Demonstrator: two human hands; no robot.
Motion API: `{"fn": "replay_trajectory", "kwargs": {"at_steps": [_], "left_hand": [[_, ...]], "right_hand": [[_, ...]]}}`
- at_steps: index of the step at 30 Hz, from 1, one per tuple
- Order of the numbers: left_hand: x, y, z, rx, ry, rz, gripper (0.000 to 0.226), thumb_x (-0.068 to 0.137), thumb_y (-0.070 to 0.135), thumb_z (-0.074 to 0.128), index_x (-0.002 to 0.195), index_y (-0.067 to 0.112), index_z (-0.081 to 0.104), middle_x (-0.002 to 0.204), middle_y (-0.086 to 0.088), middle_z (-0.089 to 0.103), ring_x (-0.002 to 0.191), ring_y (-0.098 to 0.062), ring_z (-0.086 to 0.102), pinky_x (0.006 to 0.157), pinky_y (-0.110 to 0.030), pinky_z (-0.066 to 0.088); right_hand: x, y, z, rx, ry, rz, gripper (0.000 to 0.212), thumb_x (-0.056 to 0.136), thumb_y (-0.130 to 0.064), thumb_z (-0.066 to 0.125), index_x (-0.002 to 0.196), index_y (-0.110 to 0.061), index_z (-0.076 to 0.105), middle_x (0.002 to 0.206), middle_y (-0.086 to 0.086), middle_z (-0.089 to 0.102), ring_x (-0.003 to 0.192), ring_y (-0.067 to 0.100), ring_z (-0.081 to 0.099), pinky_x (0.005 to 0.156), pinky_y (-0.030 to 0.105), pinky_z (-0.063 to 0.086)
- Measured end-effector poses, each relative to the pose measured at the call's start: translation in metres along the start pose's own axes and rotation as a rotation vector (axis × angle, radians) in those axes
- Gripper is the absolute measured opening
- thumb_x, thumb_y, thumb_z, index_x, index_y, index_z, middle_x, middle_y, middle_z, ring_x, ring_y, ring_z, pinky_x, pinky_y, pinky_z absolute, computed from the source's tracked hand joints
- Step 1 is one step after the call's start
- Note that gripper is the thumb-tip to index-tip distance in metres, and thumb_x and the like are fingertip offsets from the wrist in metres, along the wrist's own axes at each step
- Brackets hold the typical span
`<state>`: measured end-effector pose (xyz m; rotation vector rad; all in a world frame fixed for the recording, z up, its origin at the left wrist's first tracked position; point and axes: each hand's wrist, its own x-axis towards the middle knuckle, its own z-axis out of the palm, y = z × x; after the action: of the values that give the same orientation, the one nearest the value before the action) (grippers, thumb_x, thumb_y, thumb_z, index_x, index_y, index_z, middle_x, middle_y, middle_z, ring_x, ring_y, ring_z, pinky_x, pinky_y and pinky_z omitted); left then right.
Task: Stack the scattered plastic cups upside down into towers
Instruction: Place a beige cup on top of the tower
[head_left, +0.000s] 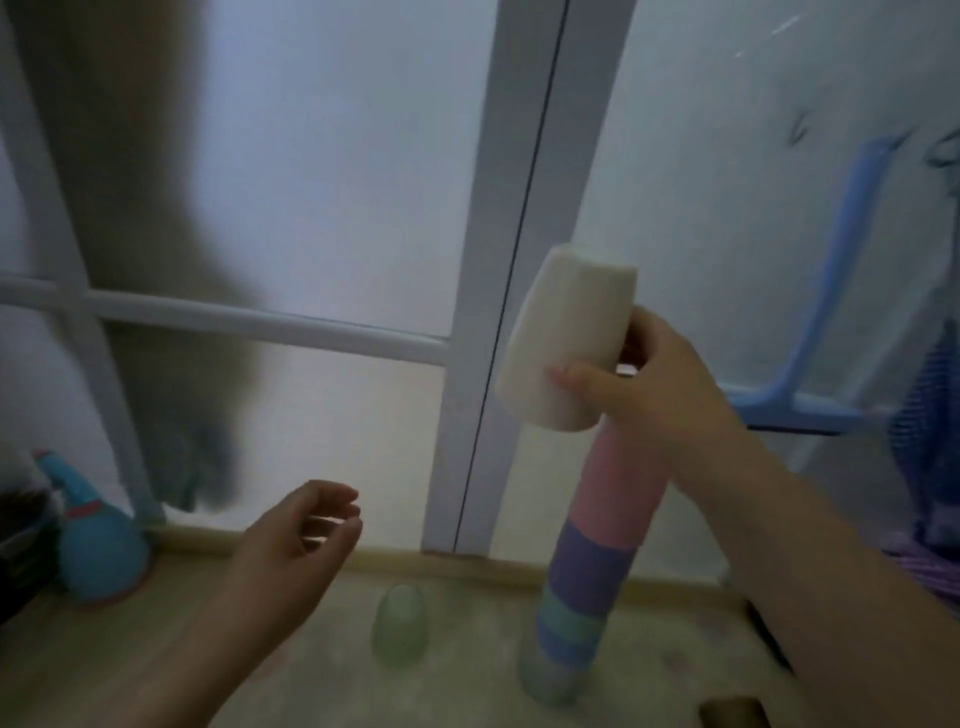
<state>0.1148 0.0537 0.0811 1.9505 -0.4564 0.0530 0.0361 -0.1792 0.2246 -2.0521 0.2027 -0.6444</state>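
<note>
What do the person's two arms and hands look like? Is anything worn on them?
Both forearms are bare: no sleeves, no gloves. The left hand and right hand show no ring, watch or bracelet. The fingers carry no visible markings; the picture is somewhat blurred.

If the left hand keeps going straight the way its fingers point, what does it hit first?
The left hand is open, fingers pointing forward and right. Nothing lies close ahead; first in line looks to be the white door frame, though depth is unclear. The green cup sits lower, out of that line.
</note>
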Motion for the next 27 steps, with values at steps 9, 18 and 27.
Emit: {"fn": "replay_trajectory", "kwargs": {"at_steps": [9, 18, 27], "left_hand": [[-0.002, 0.063, 0.054, 0.039, -0.124, 0.118, 0.016, 0.086, 0.019, 0.057, 0.099, 0.029, 0.054, 0.095, 0.012, 0.063, 0.086, -0.002, 0.059, 0.067, -0.014, 0.044], [-0.017, 0.074, 0.073, 0.027, -0.134, 0.094, 0.016, 0.085, 0.018, 0.058, 0.094, 0.03, 0.055, 0.095, 0.008, 0.065, 0.084, -0.007, 0.061, 0.067, -0.015, 0.045], [-0.021, 0.084, 0.094, 0.048, -0.145, 0.127, 0.016, 0.086, 0.021, 0.057, 0.101, 0.025, 0.055, 0.096, 0.011, 0.062, 0.087, -0.005, 0.059, 0.068, -0.014, 0.045]], "right_hand": [[0.015, 0.039, -0.076, -0.073, 0.167, 0.133, 0.058, 0.071, -0.028, 0.076, 0.122, -0.013, 0.052, 0.115, 0.003, 0.061, 0.093, 0.018, 0.06, 0.067, 0.027, 0.052], [0.012, 0.082, -0.055, -0.084, 0.052, 0.234, 0.057, 0.073, -0.029, 0.074, 0.122, -0.012, 0.049, 0.106, -0.001, 0.056, 0.09, 0.014, 0.053, 0.066, 0.023, 0.043], [0.003, 0.089, -0.065, -0.067, 0.003, 0.23, 0.079, 0.072, -0.039, 0.074, 0.136, -0.015, 0.035, 0.134, 0.003, 0.05, 0.109, 0.017, 0.051, 0.083, 0.029, 0.045]]}}
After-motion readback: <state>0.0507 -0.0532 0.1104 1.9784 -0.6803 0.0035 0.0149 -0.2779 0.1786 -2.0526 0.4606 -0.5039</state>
